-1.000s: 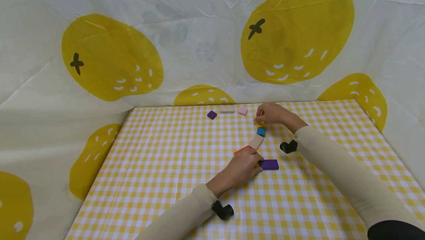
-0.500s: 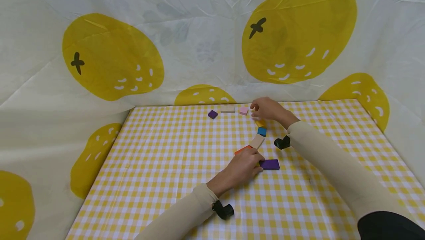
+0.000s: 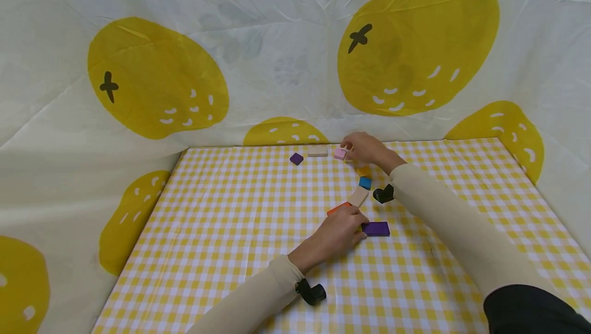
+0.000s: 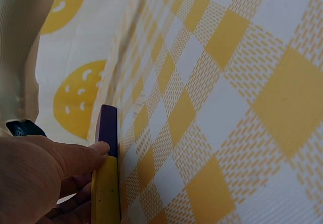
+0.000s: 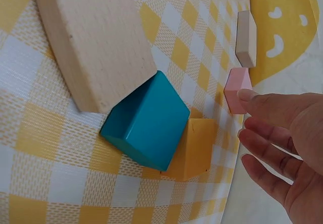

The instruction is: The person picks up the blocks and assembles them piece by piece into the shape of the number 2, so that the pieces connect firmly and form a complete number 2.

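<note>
My left hand (image 3: 334,232) grips a yellow block (image 4: 105,191), the thumb lying across its seam with a long purple block (image 3: 376,229). The yellow block is hidden under the hand in the head view. An orange-red block (image 3: 338,208) shows just above the left fingers. From there a curved line runs through a plain wooden block (image 3: 358,196), a blue block (image 3: 365,183) and a golden-yellow block (image 3: 363,171). At the far edge my right hand (image 3: 367,149) is beside a pink block (image 3: 339,154), fingers loose. Its thumb overlaps that block in the right wrist view; contact is unclear.
A small purple block (image 3: 296,159) and a pale wooden block (image 3: 317,151) lie left of the pink one. Behind the checked tablecloth (image 3: 221,221) hangs a white fabric backdrop (image 3: 281,41) with yellow fruit shapes.
My right hand has let go of the golden-yellow block and moved left and slightly away to the pink block. The left hand has stayed in place.
</note>
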A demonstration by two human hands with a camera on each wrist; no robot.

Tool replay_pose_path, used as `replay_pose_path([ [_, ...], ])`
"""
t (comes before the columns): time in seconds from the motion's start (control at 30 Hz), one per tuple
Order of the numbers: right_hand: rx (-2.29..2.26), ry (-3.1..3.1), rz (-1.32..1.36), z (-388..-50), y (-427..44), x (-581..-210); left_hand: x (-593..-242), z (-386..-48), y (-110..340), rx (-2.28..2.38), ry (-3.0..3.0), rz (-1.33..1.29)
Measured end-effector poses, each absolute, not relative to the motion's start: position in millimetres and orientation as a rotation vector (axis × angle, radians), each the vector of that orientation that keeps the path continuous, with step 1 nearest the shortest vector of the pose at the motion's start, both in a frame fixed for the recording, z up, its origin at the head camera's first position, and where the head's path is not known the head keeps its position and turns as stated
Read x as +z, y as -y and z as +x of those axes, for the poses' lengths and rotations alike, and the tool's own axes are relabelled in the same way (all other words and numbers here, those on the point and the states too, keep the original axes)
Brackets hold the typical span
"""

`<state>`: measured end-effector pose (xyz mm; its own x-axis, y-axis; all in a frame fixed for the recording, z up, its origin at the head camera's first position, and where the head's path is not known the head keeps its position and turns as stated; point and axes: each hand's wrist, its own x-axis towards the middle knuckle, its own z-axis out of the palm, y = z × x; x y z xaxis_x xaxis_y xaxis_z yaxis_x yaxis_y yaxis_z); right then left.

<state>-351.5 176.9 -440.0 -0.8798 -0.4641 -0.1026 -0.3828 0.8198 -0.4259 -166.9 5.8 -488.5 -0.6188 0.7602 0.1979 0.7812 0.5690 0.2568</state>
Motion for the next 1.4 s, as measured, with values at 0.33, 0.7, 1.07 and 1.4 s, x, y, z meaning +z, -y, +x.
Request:
replay_pose_path([
  [0.33,-0.583,-2.788,-0.684,-357.8,-170.3,-440.6,-488.2,-166.8,-5.6,-0.475,2.722,-1.337],
  [0.7,-0.574,-2.789,-0.728,-362.4,-165.3,-444.2,-488.3,-166.9,-5.1,-0.474,2.695,-1.35],
  [1.07,-0.519,-2.793,-0.715,-363.0,-163.0,-445.5,-490.1,-167.7,-5.9,-0.478,2.69,-1.351],
  [1.4,-0.506,-2.818,-0.626,-356.0,-165.3,-439.1,-489.6,-168.0,-5.4,-0.496,2.694,-1.363],
])
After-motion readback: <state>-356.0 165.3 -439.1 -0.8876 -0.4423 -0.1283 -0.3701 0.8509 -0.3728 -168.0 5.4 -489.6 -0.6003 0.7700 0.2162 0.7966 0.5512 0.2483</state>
